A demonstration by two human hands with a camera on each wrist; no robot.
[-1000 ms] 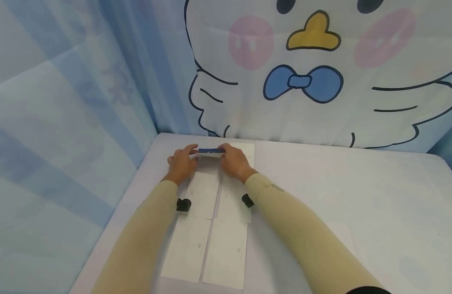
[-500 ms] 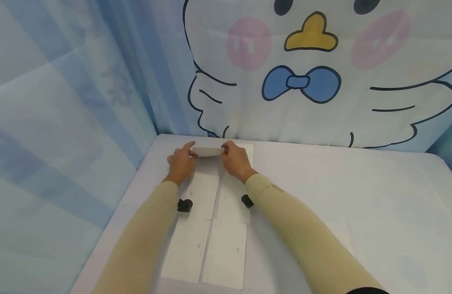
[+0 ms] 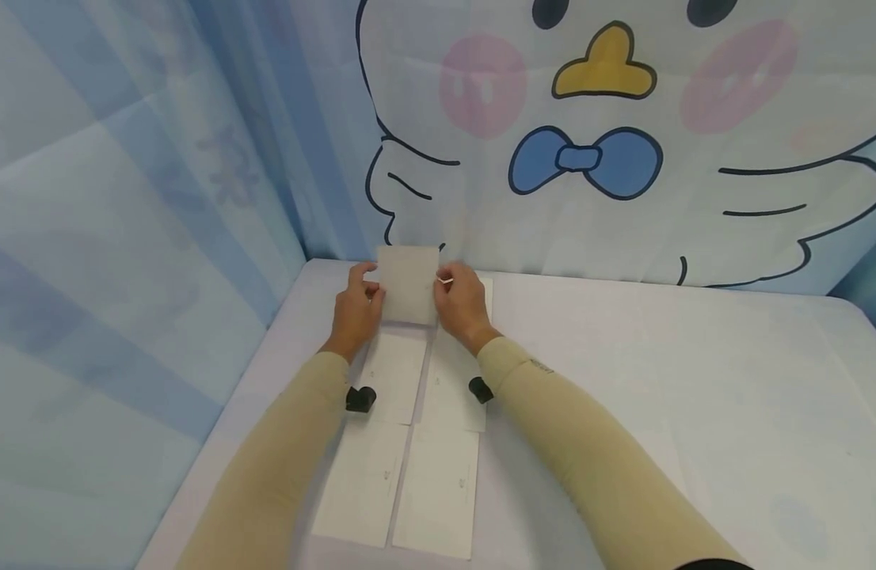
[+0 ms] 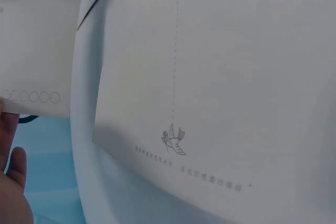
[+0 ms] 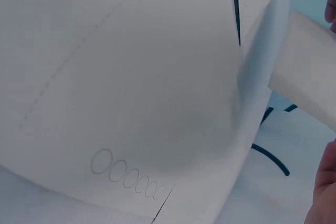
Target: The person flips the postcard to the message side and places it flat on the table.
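A postcard [image 3: 408,286] is held up at the far end of the table, its plain pale side facing me. My left hand [image 3: 356,313] pinches its left edge between thumb and fingers. On the opposite edge, my right hand [image 3: 462,309] grips it the same way. Printed circles line one edge of this postcard [image 4: 39,51] in the left wrist view. Just below it lies another postcard [image 3: 397,372], white side up, beside a second postcard [image 3: 452,388] partly covered by my right arm.
Nearer to me lie a left postcard [image 3: 363,483] and a right postcard [image 3: 436,491], side by side with a narrow gap. One more postcard [image 3: 489,291] shows behind my right hand. A cartoon-printed curtain [image 3: 588,229] hangs along the table's back edge.
The postcard was nearly edge-on, with a strip of blue showing at first. It has tipped upright and risen, so its pale face now shows. Both hands moved up slightly with it.
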